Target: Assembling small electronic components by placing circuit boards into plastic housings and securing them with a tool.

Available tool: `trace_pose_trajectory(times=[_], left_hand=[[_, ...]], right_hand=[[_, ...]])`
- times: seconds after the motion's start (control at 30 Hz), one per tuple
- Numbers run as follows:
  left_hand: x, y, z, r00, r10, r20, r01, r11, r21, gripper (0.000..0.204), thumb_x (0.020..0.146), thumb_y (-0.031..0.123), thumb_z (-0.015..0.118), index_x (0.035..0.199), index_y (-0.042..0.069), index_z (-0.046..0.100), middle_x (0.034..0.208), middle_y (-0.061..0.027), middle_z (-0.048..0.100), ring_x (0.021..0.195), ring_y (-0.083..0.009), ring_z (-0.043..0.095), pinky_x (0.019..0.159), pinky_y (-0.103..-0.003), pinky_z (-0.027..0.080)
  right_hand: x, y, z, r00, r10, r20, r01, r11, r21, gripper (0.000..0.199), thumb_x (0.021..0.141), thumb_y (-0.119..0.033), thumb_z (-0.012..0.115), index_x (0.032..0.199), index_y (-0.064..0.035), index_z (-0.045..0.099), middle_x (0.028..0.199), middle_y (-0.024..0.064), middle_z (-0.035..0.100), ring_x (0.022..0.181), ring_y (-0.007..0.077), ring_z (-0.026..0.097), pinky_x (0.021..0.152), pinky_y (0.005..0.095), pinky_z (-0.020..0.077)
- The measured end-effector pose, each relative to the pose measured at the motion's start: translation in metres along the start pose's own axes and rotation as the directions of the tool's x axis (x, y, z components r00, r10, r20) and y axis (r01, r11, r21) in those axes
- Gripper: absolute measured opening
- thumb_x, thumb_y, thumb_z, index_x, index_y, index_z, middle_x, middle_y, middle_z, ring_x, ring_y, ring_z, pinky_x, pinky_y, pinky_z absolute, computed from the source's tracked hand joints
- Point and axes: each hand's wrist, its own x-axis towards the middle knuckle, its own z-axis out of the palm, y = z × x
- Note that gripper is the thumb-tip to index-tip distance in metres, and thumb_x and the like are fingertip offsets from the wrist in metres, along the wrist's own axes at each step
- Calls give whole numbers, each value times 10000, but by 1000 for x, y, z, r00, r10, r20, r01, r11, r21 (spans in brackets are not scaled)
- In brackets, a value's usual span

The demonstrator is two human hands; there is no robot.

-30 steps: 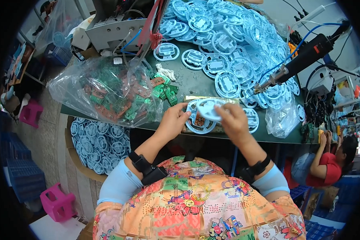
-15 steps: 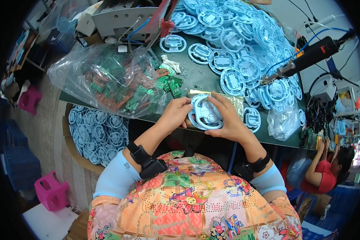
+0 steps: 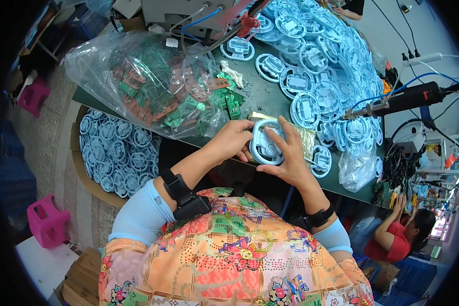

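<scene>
head view: a light blue wheel-shaped plastic part (image 3: 266,148) is held in both hands just below the middle of the frame, at the near edge of the green counter (image 3: 270,104). a second ago it was held flatter and further up over the counter; it has since been drawn nearer the body and turned so that its open face is seen. the left hand (image 3: 233,140) is closed on the part's left rim, and the right hand (image 3: 289,158) is wrapped round its right side with the fingers (image 3: 286,133) spread over the rim. this is judged as the part being turned for handling. a bag of green boards (image 3: 148,84) lies in the upper left, a heap of similar blue parts (image 3: 321,76) in the upper right, and a hanging screwdriver (image 3: 403,99) is seen at the right.
</scene>
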Motion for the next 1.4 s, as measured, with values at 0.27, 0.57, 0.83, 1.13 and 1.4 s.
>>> trace_pose_trajectory(times=[0.27, 0.57, 0.83, 1.13, 1.4], left_hand=[[-1, 0, -2, 1000, 22, 21, -21, 1000, -20, 433, 930, 35, 449, 1351, -41, 516, 847, -118, 685, 626, -153, 679, 562, -258, 583], [0, -1, -1, 1000, 13, -3, -13, 1000, 18, 401, 932, 31, 473, 1321, -64, 502, 823, -124, 678, 632, -171, 689, 564, -278, 587], [-1, -2, 0, 1000, 21, -13, -20, 1000, 16, 377, 928, 37, 487, 1289, -67, 514, 829, -127, 686, 640, -172, 698, 565, -271, 587], [0, -2, 0, 999, 15, -28, -14, 1000, 23, 382, 924, 34, 471, 1289, -67, 526, 835, -132, 687, 644, -169, 699, 570, -264, 589], [4, -4, -4, 999, -19, -31, 21, 998, 52, 357, 978, 123, 556, 1276, -71, 519, 819, -126, 685, 602, -159, 682, 511, -254, 557]], right_hand=[[-3, -4, 7, 998, 9, -60, -7, 999, 32, 931, 608, -447, 891, 1411, -151, 523, 1524, 260, 316, 1383, 455, 336, 1121, 538, 284], [-9, -4, 11, 993, 20, -120, -19, 1000, 7, 930, 621, -450, 888, 1412, -135, 513, 1520, 262, 322, 1378, 459, 336, 1121, 550, 258], [-9, -5, 15, 990, 6, -143, -9, 1000, -21, 922, 619, -465, 882, 1402, -132, 526, 1497, 249, 344, 1367, 442, 353, 1104, 539, 274], [-9, -5, 16, 991, -3, -134, -5, 998, -62, 911, 651, -488, 857, 1415, -133, 512, 1510, 247, 332, 1370, 442, 350, 1095, 551, 275], [-9, -6, 19, 1000, -14, -27, 9, 983, -184, 918, 724, -491, 809, 1467, -101, 436, 1530, 258, 318, 1412, 470, 294, 1083, 615, 267]])
